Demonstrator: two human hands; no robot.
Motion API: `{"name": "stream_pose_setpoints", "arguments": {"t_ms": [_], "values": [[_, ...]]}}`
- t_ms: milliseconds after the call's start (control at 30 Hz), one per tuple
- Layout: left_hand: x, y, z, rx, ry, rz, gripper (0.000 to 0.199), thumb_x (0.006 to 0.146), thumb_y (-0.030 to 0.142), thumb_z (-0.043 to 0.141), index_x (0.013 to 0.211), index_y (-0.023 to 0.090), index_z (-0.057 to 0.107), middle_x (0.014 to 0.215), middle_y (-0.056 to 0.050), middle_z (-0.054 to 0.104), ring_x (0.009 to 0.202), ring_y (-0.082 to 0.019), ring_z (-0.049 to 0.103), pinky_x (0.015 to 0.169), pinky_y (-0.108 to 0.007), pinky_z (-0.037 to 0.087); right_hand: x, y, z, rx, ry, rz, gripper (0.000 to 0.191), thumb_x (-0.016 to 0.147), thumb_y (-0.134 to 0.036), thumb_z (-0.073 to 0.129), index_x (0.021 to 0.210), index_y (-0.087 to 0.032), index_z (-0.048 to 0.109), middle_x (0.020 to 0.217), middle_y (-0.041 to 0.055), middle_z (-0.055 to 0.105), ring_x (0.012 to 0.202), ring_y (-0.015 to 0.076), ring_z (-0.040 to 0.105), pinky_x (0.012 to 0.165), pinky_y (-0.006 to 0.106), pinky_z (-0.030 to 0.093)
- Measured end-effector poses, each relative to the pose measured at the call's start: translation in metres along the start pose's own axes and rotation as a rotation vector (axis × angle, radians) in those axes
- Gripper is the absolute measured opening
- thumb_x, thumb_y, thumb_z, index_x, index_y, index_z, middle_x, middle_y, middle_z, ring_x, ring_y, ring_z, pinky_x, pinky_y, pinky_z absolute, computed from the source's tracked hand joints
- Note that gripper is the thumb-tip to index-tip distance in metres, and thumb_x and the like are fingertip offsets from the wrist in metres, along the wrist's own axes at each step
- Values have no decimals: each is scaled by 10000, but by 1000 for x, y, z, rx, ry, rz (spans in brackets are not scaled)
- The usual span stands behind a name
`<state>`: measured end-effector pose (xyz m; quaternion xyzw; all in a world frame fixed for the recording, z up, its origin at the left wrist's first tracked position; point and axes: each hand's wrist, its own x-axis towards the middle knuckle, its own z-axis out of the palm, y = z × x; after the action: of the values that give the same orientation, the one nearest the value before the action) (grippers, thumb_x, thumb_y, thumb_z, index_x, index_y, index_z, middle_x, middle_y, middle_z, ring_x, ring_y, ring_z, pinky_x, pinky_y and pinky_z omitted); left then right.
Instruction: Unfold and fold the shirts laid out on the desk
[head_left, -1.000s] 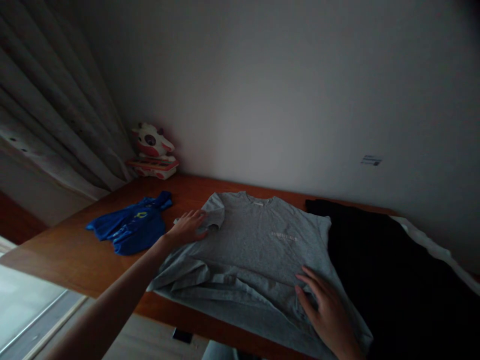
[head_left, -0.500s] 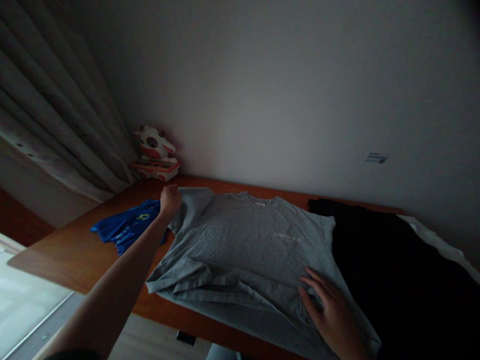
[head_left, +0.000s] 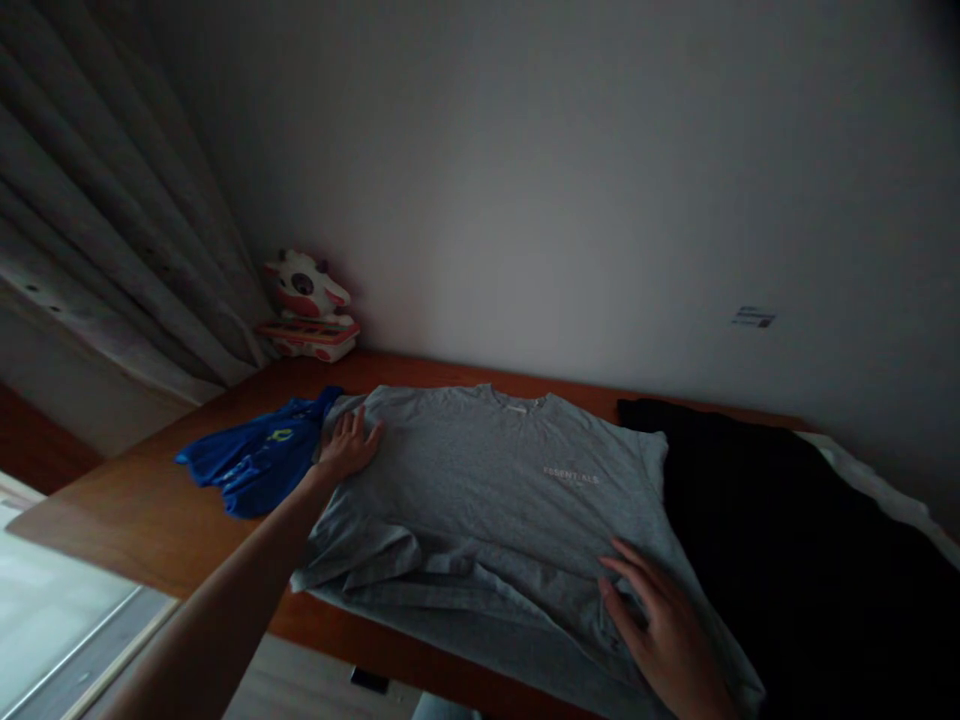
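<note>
A grey T-shirt (head_left: pixel 480 470) with small white chest lettering lies spread on the wooden table, its collar toward the wall and its lower part bunched in folds near the front edge. My left hand (head_left: pixel 351 446) rests flat on the shirt's left sleeve area, fingers spread. On the lower right of the shirt lies my right hand (head_left: pixel 660 620), its fingers apart and touching the cloth. Just left of my left hand is a crumpled blue garment (head_left: pixel 262 455) with a yellow-green mark.
Black clothing (head_left: pixel 787 530) lies to the right, with a white cloth (head_left: pixel 874 475) beyond it. A cow-shaped toy keyboard (head_left: pixel 309 310) stands at the back left of the wooden table (head_left: pixel 172 525). A curtain (head_left: pixel 112 220) hangs at left; a wall closes off the back.
My left hand has let go of the left sleeve and come down flat on the shirt. That sleeve, stretched out before, now lies folded in. My right hand has stayed nearly still.
</note>
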<state>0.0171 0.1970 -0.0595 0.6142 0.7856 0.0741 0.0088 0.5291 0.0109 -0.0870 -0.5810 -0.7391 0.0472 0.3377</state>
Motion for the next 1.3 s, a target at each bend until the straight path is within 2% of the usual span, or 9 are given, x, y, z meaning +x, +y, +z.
{"name": "stream_pose_setpoints", "arguments": {"t_ms": [100,300,533,633,733,900,967,1100,1300], "values": [[0,1,-4,4,-37,-73,795,984,620,243,1593,113,315,1638,-278,292,1505,-471,278,1142,-753,186,0,1,1,12,-6,2,380,968,-565,536,1112,-266,722,1302,103,699,1189,313,672,1002,537,566],[-6,29,2,18,-52,157,715,998,567,290,1598,181,330,1689,-188,223,1548,-424,188,1187,-698,153,1,-3,-1,-15,-6,1,373,982,-537,519,1134,-261,719,1309,109,696,1197,303,669,1014,516,562],[3,30,-6,24,-149,106,787,966,664,305,1618,225,279,1696,-203,184,1519,-520,176,1072,-838,172,1,-17,4,-88,33,-18,334,993,-449,524,1192,-242,695,1329,114,683,1229,291,648,1038,493,543],[-2,50,-2,80,-64,129,707,1002,519,296,1583,119,347,1667,-246,244,1516,-499,216,1135,-762,189,1,-26,8,-100,37,-4,340,990,-446,528,1212,-248,693,1349,110,672,1245,290,639,1057,496,525],[-17,85,9,92,-22,289,633,1008,413,316,1553,102,402,1662,-222,279,1533,-418,243,1198,-631,222,5,-27,5,26,10,65,392,989,-526,507,1168,-247,717,1334,112,686,1253,298,635,1082,506,496],[-44,130,19,32,-50,393,661,1010,529,349,1574,185,384,1675,-171,274,1538,-387,254,1194,-615,251,44,19,-24,522,-45,485,623,984,-686,345,1080,-199,720,1054,143,782,908,270,765,808,386,605],[-50,134,19,56,-44,382,678,1012,563,337,1578,193,381,1678,-161,271,1549,-372,229,1209,-605,222,70,49,-38,411,28,577,537,991,-594,388,1112,-176,704,1074,152,777,902,254,765,789,350,595],[-53,133,16,95,-49,369,707,1006,598,342,1579,186,383,1672,-160,284,1548,-364,237,1223,-575,203,118,93,-51,-16,-97,724,353,971,-320,438,1120,-172,722,1090,140,780,1022,236,744,919,334,542],[-54,134,16,115,-29,380,720,1000,610,369,1576,179,387,1669,-166,284,1542,-362,257,1216,-569,223,157,99,-26,-138,-196,854,429,882,-534,605,877,-144,784,956,229,777,1037,366,735,828,400,554]]}}
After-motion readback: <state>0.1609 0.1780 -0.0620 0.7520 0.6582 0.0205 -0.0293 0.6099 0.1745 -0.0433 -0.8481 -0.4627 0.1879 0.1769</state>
